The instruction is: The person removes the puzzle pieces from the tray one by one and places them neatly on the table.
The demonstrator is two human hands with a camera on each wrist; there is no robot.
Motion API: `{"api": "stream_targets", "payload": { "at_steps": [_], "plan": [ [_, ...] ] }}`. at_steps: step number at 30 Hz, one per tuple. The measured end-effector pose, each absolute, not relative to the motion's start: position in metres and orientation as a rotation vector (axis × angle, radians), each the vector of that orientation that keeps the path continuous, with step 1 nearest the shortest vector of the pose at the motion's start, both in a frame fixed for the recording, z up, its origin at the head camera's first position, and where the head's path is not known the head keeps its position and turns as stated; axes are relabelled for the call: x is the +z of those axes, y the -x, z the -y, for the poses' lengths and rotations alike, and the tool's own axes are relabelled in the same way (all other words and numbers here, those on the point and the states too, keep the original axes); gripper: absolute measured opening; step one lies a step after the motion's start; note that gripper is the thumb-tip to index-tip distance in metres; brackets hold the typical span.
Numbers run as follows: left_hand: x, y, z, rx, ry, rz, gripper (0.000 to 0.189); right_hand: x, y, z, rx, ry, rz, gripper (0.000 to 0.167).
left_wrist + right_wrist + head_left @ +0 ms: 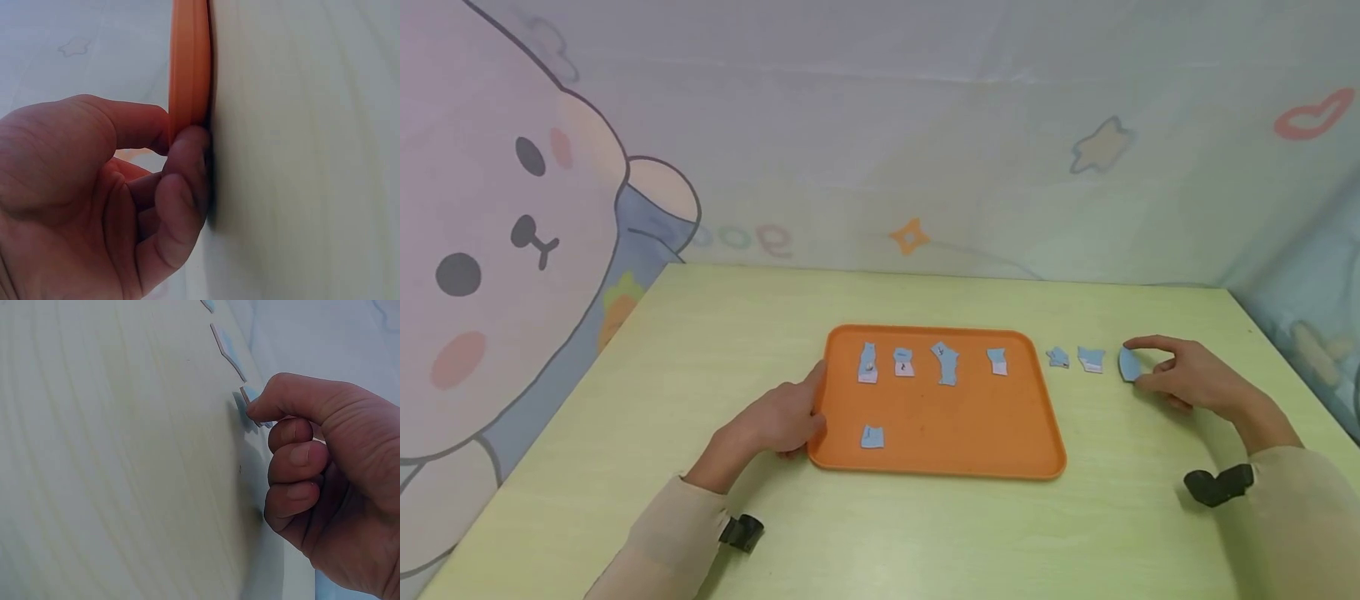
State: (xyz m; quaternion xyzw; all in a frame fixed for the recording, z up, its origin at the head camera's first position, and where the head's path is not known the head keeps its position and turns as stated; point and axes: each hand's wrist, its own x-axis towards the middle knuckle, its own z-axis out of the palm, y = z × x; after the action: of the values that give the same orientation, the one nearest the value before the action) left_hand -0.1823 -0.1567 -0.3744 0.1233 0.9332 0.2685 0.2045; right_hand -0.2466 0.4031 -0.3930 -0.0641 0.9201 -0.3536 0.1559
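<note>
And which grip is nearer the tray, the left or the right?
Left. The left grip pinches the left edge of the tray, while the right grip is apart from it, off to its right, pinching a blue piece.

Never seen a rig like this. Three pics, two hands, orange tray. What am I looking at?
No machine here: a person works with bare hands. The wide picture comes from a head-worn camera looking forward and down; the two close-ups come from cameras on each wrist. On the table sits an orange tray with five small pieces in it; two more pieces lie to its right. The left hand grips the tray's left edge; the right hand pinches a bluish piece.
</note>
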Motion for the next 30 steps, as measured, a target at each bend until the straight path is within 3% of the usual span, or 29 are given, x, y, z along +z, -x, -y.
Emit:
{"api": "stream_targets", "payload": {
  "at_steps": [30],
  "plan": [
    [-0.3771, 0.1811, 0.1572, 0.747, -0.337, -2.611, 0.083, -0.393, 0.2552, -0.4057, -0.979, 0.226, -2.641, 0.067]
  ]
}}
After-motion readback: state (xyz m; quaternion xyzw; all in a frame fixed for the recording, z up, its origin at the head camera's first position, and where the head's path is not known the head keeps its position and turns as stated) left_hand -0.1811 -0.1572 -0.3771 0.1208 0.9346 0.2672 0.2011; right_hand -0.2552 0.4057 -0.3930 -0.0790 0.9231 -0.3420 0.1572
